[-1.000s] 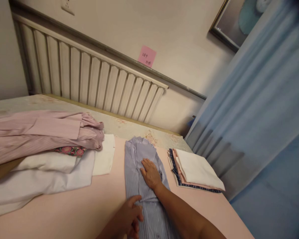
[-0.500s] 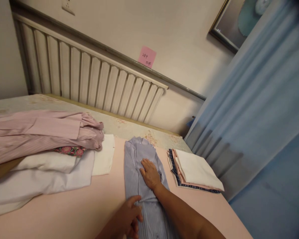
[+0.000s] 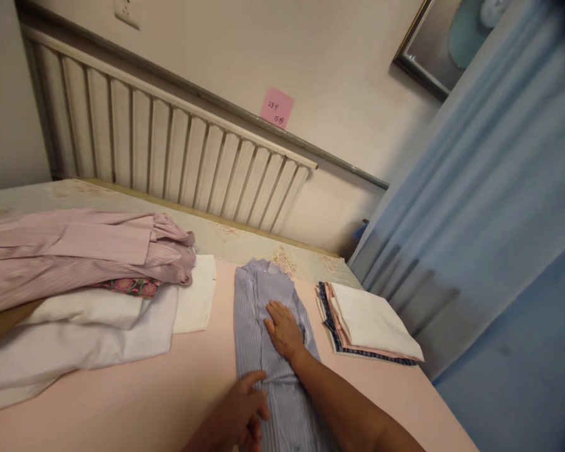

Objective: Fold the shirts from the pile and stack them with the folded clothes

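Observation:
A blue-grey striped shirt (image 3: 249, 314) lies lengthwise on the pink sheet, its sides folded in to a narrow strip and its collar at the far end. My right hand (image 3: 284, 329) rests flat on the upper part of the shirt, fingers stretched out. Lower down, my left hand (image 3: 247, 408) is at the shirt's left edge, thumb and fingers apart and curving downward; nothing shows in it. Whether its fingertips touch the fabric I cannot tell. The near end of the shirt runs out of the frame.
To the left lies a heap with a pink striped shirt (image 3: 98, 245) over white clothes (image 3: 98, 339). At the right is a stack of folded clothes (image 3: 376, 317), white on top. A radiator (image 3: 169, 138) stands behind the bed; a blue curtain (image 3: 475, 188) hangs at the right.

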A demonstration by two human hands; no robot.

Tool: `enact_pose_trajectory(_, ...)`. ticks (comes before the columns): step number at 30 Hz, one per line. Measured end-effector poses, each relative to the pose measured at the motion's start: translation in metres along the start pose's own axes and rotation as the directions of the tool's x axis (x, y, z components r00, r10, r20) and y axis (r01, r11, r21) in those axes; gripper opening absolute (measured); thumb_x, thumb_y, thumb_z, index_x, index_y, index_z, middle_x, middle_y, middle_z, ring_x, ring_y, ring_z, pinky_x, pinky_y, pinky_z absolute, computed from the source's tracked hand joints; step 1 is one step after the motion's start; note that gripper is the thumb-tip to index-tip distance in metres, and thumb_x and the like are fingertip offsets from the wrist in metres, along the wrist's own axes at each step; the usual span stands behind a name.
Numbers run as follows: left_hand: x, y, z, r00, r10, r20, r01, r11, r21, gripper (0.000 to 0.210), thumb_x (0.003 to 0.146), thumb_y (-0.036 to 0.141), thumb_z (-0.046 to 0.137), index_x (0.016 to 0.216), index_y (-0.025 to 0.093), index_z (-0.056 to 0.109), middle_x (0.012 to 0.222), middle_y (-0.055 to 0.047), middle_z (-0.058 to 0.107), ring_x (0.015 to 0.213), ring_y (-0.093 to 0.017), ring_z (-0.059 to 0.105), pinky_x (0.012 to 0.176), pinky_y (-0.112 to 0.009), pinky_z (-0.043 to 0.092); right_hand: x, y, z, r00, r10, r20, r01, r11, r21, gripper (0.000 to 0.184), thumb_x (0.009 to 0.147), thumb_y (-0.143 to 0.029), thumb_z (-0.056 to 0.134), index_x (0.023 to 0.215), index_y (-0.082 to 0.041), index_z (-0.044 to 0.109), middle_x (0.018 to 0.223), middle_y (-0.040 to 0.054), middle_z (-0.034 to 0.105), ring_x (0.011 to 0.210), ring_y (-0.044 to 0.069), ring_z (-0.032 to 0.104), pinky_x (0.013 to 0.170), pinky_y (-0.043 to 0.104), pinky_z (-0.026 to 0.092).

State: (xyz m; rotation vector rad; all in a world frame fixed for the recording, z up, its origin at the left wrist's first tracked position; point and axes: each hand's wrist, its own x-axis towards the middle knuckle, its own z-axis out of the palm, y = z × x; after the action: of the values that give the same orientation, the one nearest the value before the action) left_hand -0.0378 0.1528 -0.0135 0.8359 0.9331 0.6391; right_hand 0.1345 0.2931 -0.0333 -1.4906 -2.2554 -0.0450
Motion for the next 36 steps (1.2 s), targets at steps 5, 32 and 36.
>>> enact_pose_trajectory(5, 0.002, -0.001, -0.001, 1.000, 0.010, 0.007, -0.010, 1.000, 0.011, 0.068, 0.078, 0.039, 0.050, 0.137, 0.015, 0.028, 0.078, 0.000, 0.058, 0.042, -0.008, 0.048, 0.036, -0.021, 0.041, 0.000, 0.001, 0.001, 1.000, 0.003, 0.004, -0.003, 1.000, 0.001, 0.042, 0.095, -0.033, 0.044, 0.135, -0.021, 0.049, 0.143, 0.0060, 0.046, 0.138, 0.021, 0.033, 0.115, 0.044, 0.023)
enact_pose_trajectory(32, -0.007, 0.004, -0.008, 0.999, 0.045, 0.016, -0.046, 0.998, 0.033, 0.075, 0.073, 0.044, 0.056, 0.138, 0.014, 0.030, 0.079, 0.000, 0.059, 0.044, -0.008, 0.048, 0.040, -0.023, 0.043, -0.026, -0.012, -0.042, 0.998, -0.045, 0.052, 0.040, 0.995, 0.090, 0.048, 0.094, -0.036, 0.047, 0.139, -0.020, 0.045, 0.144, 0.0083, 0.045, 0.138, 0.022, 0.032, 0.115, 0.047, 0.024)
enact_pose_trajectory(36, -0.015, 0.002, -0.015, 0.994, 0.092, 0.052, -0.093, 0.995, 0.017, 0.068, 0.077, 0.047, 0.057, 0.135, 0.017, 0.037, 0.082, -0.001, 0.059, 0.048, -0.008, 0.050, 0.043, -0.023, 0.044, -0.091, 0.003, -0.074, 0.999, -0.012, 0.031, 0.009, 0.996, 0.089, 0.051, 0.094, -0.038, 0.046, 0.143, -0.022, 0.040, 0.148, 0.0068, 0.038, 0.139, 0.022, 0.030, 0.114, 0.047, 0.027)
